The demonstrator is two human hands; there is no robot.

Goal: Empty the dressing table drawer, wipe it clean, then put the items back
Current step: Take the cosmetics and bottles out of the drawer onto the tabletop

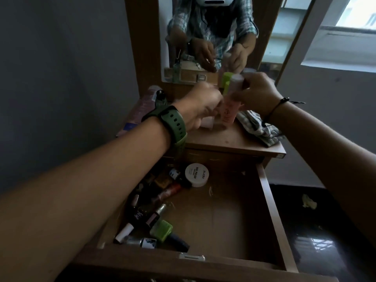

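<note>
The wooden drawer (272,210) is pulled open below me. Several small bottles lie along its left side, among them a green-capped one (161,231), next to a white round jar (197,174). On the dressing table top (230,139), my right hand (256,94) grips a tall pink bottle (228,112) near its cap. My left hand (200,106), blurred, has its fingers curled over a small white object (207,123) beside the pink bottle. A checked cloth (258,127) lies on the table's right side.
A mirror (205,37) stands behind the table top. A lime green bottle (226,80) stands at the back. A pink box (138,112) and a dark green object (161,98) sit at the table's left. A dark glossy floor with a crumpled scrap (308,202) lies to the right.
</note>
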